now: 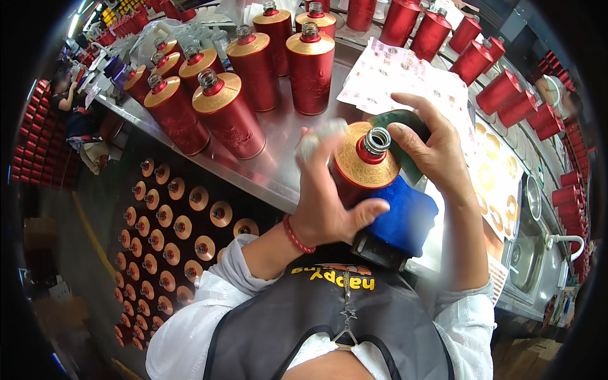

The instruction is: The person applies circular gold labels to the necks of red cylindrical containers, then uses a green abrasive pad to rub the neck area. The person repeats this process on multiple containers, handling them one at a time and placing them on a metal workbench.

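A red bottle [367,166] with a patterned gold shoulder and a bare glass neck stands in front of me, tilted slightly. My left hand [329,196] curves round its near left side, with the thumb across the front. Whitish wraps [323,138] cover its fingertips, which are smeared by motion. On the other side, my right hand [434,142] pinches a dark green curved piece [407,142] between thumb and fingers, close against the bottle. What that piece is cannot be told. Below the bottle lies a blue cloth pad [405,215], partly blurred, hiding the bottle's base.
Several red bottles [237,126] crowd the metal table [282,142] at left. Printed sheets [396,79] and a sheet of gold ring labels [497,171] lie at right, before a conveyor [472,92] carrying bottles. A sink [529,253] is far right; more bottles [180,225] stand low at left.
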Tool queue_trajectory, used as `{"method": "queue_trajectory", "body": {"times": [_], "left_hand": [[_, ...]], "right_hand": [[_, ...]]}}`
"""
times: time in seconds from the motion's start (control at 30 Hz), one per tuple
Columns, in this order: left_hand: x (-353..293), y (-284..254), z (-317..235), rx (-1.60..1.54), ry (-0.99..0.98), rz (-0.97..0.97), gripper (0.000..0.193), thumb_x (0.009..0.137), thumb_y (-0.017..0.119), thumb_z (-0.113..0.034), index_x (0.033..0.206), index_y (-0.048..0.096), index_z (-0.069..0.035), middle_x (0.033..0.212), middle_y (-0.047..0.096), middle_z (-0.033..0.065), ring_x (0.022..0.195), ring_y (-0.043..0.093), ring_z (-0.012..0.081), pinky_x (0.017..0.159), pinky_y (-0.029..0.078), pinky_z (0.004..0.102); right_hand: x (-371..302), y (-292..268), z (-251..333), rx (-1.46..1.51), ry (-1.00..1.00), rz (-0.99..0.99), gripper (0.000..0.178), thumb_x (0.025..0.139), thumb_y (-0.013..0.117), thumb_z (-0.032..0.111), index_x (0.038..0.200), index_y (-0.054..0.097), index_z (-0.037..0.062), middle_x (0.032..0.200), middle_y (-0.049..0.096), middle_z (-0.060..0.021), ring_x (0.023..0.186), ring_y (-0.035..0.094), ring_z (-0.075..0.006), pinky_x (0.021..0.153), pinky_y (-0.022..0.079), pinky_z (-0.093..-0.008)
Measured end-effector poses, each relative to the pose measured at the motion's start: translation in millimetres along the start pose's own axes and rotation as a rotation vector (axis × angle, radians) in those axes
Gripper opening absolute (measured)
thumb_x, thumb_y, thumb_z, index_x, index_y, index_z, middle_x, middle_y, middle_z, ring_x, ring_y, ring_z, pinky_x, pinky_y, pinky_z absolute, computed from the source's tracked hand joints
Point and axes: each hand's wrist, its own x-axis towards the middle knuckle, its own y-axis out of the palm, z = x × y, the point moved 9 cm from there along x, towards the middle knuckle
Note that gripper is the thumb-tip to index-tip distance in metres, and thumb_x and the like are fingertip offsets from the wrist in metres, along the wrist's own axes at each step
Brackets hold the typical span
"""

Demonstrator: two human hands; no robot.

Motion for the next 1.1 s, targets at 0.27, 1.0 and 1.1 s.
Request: {"method": "queue_trajectory", "body": {"times": [0.27, 1.0, 1.1], "left_hand": [[-8.4, 22.0, 56.3, -0.355, -0.419, 0.168, 0.114, 0.07, 0.09, -0.048, 0.145, 0.022, 0.004, 0.133, 0.046, 0.022, 0.12, 0.056, 0.0284, 0.103, 0.046, 0.0385], [-6.7, 18.6, 69.4, -0.513, -0.404, 0.31, 0.102, 0.075, 0.084, -0.054, 0.145, 0.033, 0.0, 0.131, 0.054, 0.0196, 0.124, 0.055, 0.0297, 0.106, 0.042, 0.0399], [-14.3, 26.6, 80.5, -0.739, -0.494, 0.327, 0.1, 0.073, 0.086, -0.048, 0.144, 0.037, 0.001, 0.132, 0.054, 0.0165, 0.123, 0.056, 0.0259, 0.107, 0.042, 0.0388]], "right_hand": [[31.7, 11.9, 4.0, 0.028, -0.04, 0.224, 0.029, 0.088, 0.077, 0.019, 0.109, 0.064, 0.0034, 0.098, 0.068, -0.0044, 0.089, 0.064, -0.0134, 0.079, 0.052, -0.0304], [67.9, 40.3, -12.7, -0.094, -0.065, 0.304, 0.028, 0.087, 0.077, 0.018, 0.108, 0.068, 0.0039, 0.096, 0.068, -0.0035, 0.092, 0.063, -0.0119, 0.086, 0.051, -0.0284], [60.8, 64.0, 8.8, 0.035, -0.093, 0.494, 0.029, 0.086, 0.078, 0.02, 0.108, 0.068, 0.0047, 0.096, 0.069, -0.0046, 0.091, 0.064, -0.0133, 0.084, 0.051, -0.0299]]}}
